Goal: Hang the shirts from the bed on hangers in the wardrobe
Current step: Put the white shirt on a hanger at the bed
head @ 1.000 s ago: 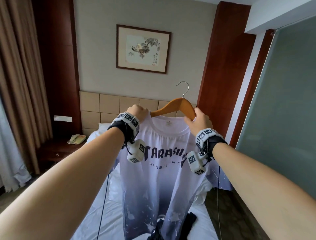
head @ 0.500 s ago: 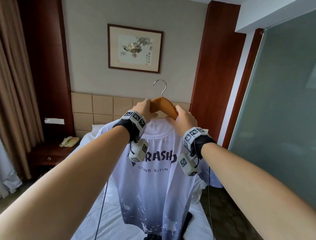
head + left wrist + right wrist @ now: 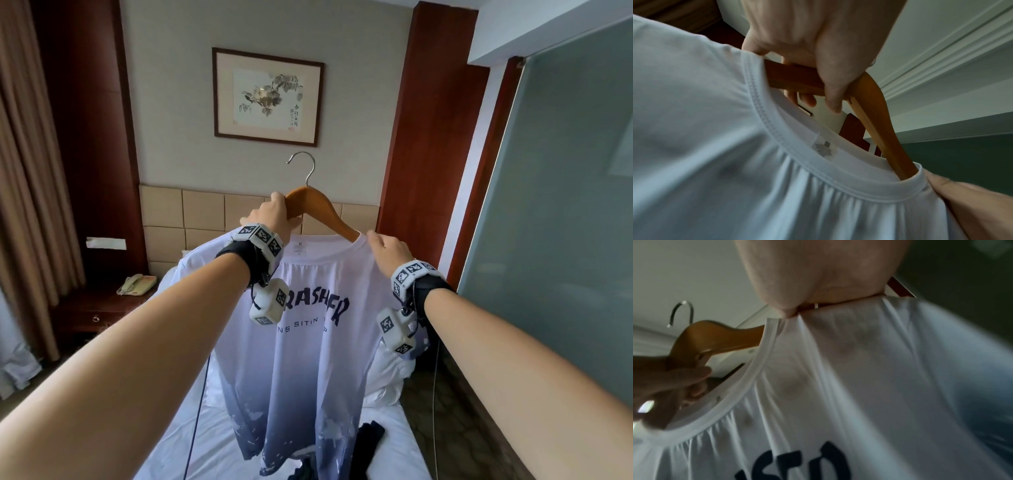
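Wooden hanger (image 3: 317,209) slopes down from the left hand (image 3: 274,216), whose fingers curl round its upper arm near the hook, to the right hand (image 3: 388,251) pinching the white shirt (image 3: 308,349) at the collar edge. The shirt hangs below both grips, over the bed (image 3: 219,411). The hanger's lower arm already sits inside the collar beside the right pinch, so that hand looks nearer for settling the shoulder.

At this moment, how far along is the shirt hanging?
Done: the wooden hanger already sits inside the white shirt collar. In hand: left hand grips the hanger, right hand pinches the shoulder fabric. Left: the wardrobe, out of view, and dark clothing on the bed.
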